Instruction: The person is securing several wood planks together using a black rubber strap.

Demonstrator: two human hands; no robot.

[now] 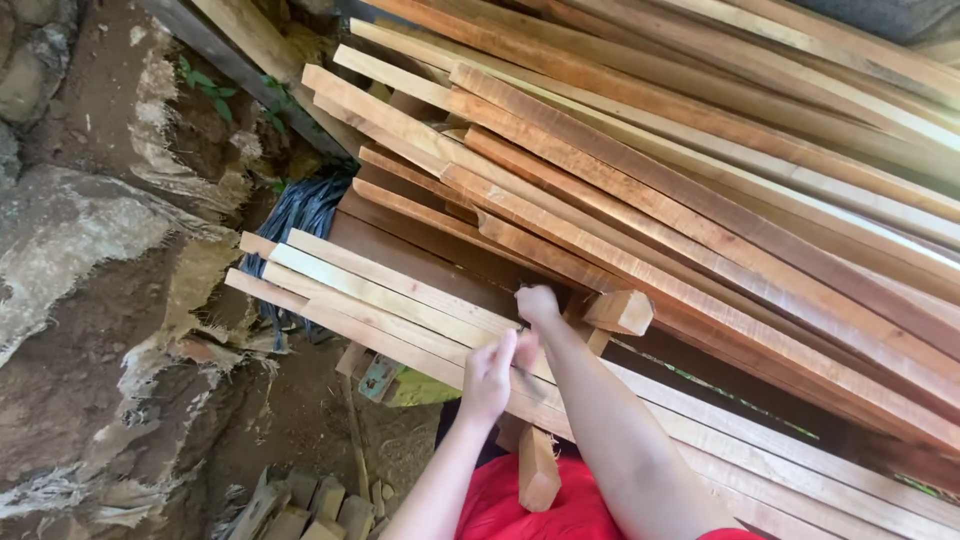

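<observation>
Packaging: small greenish printed pack [380,376] lies below-left of left hand [488,380], whose open fingers touch pale slats [400,300]. Right hand [537,303] clenched, pressed against slats beside wood block [620,311].

Outdoors in daylight, on bare brown earth [290,420]. Left of the earth, a rough rock face [70,250] with torn pale sacking [180,290]; above it, small green weeds [205,85] and crumpled black plastic sheet [305,205]. Below, short wood offcuts [310,510].

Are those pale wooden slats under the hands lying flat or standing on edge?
Lying flat. The pale slats rest broad face up, side by side on the stack, with the left hand and right hand on them.
</observation>
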